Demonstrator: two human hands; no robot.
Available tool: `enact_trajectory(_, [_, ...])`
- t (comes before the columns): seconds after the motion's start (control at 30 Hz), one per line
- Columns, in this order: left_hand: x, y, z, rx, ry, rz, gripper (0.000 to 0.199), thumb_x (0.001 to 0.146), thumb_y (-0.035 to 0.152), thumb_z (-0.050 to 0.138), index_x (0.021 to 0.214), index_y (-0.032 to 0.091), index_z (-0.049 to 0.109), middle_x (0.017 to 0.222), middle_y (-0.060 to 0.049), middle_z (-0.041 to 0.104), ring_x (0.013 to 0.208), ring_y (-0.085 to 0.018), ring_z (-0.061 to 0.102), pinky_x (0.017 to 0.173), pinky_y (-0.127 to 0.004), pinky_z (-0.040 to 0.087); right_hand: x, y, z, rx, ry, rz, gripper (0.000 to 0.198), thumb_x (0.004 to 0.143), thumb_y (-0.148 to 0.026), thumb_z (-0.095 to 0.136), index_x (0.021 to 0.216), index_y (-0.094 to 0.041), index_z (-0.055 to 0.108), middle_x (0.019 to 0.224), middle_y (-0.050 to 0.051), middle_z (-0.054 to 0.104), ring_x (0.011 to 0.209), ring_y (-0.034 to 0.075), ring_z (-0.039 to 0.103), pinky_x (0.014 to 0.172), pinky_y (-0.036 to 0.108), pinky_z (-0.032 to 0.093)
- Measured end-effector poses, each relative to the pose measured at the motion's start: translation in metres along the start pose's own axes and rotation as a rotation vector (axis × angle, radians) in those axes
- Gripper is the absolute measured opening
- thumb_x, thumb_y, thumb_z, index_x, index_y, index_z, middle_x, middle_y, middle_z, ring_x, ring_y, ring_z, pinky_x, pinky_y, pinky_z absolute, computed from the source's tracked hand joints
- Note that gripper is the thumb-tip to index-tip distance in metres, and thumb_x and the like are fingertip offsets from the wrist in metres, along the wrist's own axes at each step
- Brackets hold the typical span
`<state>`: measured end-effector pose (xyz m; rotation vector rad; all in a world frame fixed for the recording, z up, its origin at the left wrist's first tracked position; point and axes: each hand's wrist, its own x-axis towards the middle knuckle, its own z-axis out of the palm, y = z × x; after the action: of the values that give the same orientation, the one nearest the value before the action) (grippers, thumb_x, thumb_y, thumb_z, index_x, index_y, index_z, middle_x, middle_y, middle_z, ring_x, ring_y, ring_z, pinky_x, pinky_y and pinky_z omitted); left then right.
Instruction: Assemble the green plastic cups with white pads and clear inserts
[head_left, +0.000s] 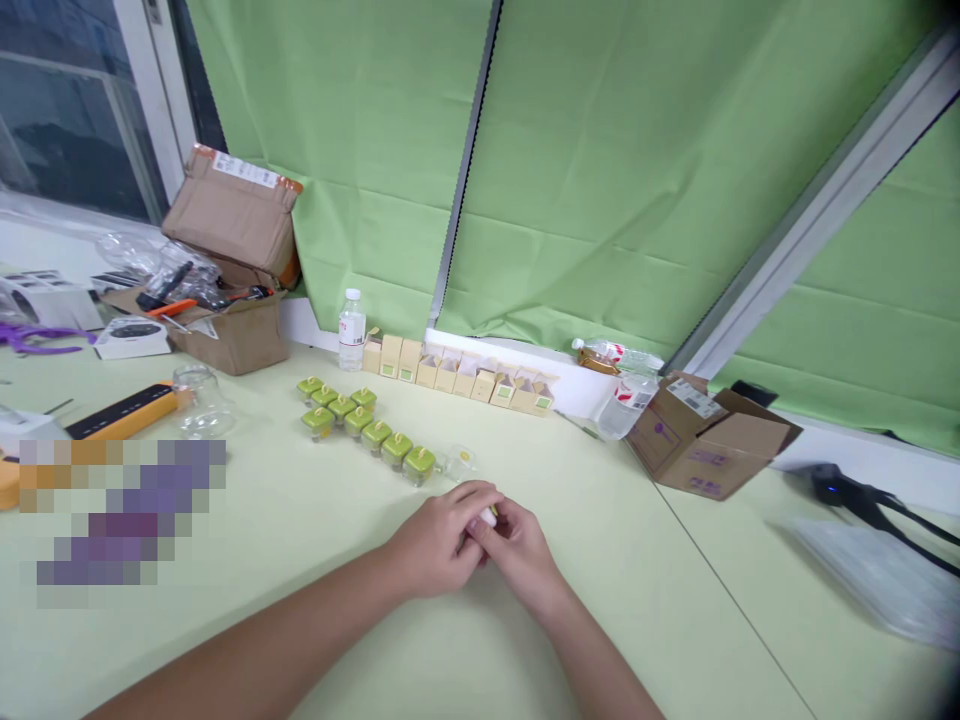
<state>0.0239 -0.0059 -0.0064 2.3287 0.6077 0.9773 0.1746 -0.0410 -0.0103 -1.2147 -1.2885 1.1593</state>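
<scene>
Both hands meet over the table. My left hand [442, 540] and my right hand [521, 545] are closed round a small white and yellow-green piece [487, 515]. Fingers cover most of it, so its full shape is hidden. Just beyond the fingertips stands a small clear glass jar [460, 460] with no green lid visible on it. To its left, several little glass jars with green lids [377, 434] stand close together in slanting rows, each lid topped by a small loop.
Behind the jars runs a row of small cream boxes [446, 375], several with flaps raised. A water bottle [352, 335] stands at their left end. Cardboard boxes stand left [240, 340] and right [705, 440]. An orange power strip [124, 412] lies at left.
</scene>
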Motion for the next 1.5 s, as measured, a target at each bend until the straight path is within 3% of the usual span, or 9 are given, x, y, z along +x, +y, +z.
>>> enact_trajectory(0.37, [0.001, -0.002, -0.004, -0.018, -0.046, 0.011, 0.061, 0.075, 0.004, 0.048, 0.131, 0.026, 0.054, 0.138, -0.007, 0.054, 0.113, -0.022, 0.061, 0.098, -0.035, 0.049, -0.004, -0.005, 0.003, 0.012, 0.006, -0.009, 0.024, 0.077, -0.034, 0.071, 0.09, -0.015, 0.064, 0.066, -0.001, 0.06, 0.057, 0.014, 0.054, 0.05, 0.026, 0.048])
enact_trajectory(0.7, [-0.001, -0.002, -0.001, 0.0, -0.071, 0.022, 0.065, 0.073, 0.002, 0.047, 0.133, 0.027, 0.052, 0.142, -0.005, 0.052, 0.123, -0.022, 0.056, 0.103, -0.035, 0.048, -0.002, 0.004, 0.009, -0.041, 0.161, -0.048, 0.004, 0.073, -0.022, 0.058, 0.073, -0.017, 0.059, 0.054, -0.006, 0.05, 0.047, 0.01, 0.043, 0.044, 0.022, 0.036])
enact_trajectory(0.9, [-0.001, -0.002, -0.004, -0.033, -0.075, 0.064, 0.068, 0.072, -0.001, 0.046, 0.134, 0.027, 0.051, 0.138, -0.004, 0.056, 0.131, -0.021, 0.049, 0.107, -0.034, 0.045, -0.003, 0.007, 0.006, -0.085, 0.177, -0.141, 0.012, 0.07, -0.017, 0.055, 0.077, -0.016, 0.064, 0.07, -0.001, 0.061, 0.067, 0.014, 0.052, 0.061, 0.024, 0.044])
enact_trajectory(1.1, [-0.002, -0.007, -0.001, -0.082, -0.085, 0.053, 0.065, 0.076, 0.001, 0.05, 0.135, 0.026, 0.048, 0.142, -0.006, 0.051, 0.134, -0.022, 0.045, 0.109, -0.035, 0.043, -0.003, 0.01, -0.001, -0.072, 0.127, -0.086, 0.02, 0.069, -0.016, 0.051, 0.084, -0.017, 0.065, 0.072, -0.001, 0.062, 0.066, 0.015, 0.053, 0.059, 0.024, 0.043])
enact_trajectory(1.23, [-0.002, -0.015, 0.005, -0.105, -0.018, 0.024, 0.06, 0.08, 0.005, 0.053, 0.136, 0.026, 0.047, 0.145, -0.007, 0.048, 0.132, -0.023, 0.048, 0.108, -0.037, 0.044, -0.006, 0.007, -0.003, -0.083, 0.109, -0.078, 0.026, 0.072, -0.019, 0.05, 0.091, -0.017, 0.066, 0.072, -0.001, 0.062, 0.062, 0.015, 0.053, 0.057, 0.024, 0.042])
enact_trajectory(1.37, [-0.001, -0.021, 0.009, -0.175, 0.104, -0.059, 0.056, 0.081, 0.009, 0.054, 0.135, 0.023, 0.047, 0.136, -0.008, 0.054, 0.122, -0.022, 0.054, 0.095, -0.033, 0.054, -0.003, 0.006, -0.008, -0.143, 0.226, -0.045, 0.039, 0.074, -0.027, 0.052, 0.11, -0.018, 0.066, 0.074, 0.0, 0.064, 0.062, 0.017, 0.055, 0.055, 0.025, 0.043])
enact_trajectory(1.5, [0.001, -0.022, 0.009, -0.201, 0.159, -0.157, 0.051, 0.081, 0.011, 0.056, 0.131, 0.021, 0.049, 0.122, -0.007, 0.061, 0.104, -0.019, 0.061, 0.084, -0.029, 0.058, 0.004, 0.01, -0.012, -0.248, 0.407, -0.05, 0.036, 0.074, -0.035, 0.06, 0.105, -0.017, 0.068, 0.082, 0.004, 0.068, 0.072, 0.02, 0.059, 0.061, 0.028, 0.047])
